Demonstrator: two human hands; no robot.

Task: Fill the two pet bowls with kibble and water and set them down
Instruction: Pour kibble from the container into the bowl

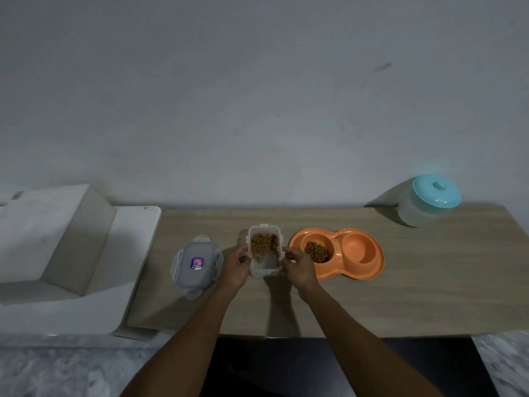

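An orange double pet bowl (360,275) lies on the wooden table (400,282). Its left well holds a heap of brown kibble (316,251); its right well (357,247) looks dry. A clear plastic kibble container (264,253), lid off, stands just left of the bowl with kibble piled in its far half. My left hand (236,266) grips its left side and my right hand (299,267) grips its right side. The container's lid (197,265) with a blue label lies flat on the table to the left.
A translucent jar with a teal lid (428,200) stands at the table's back right corner by the wall. White stepped blocks (57,239) sit at the left end. The table's front edge runs just below my forearms.
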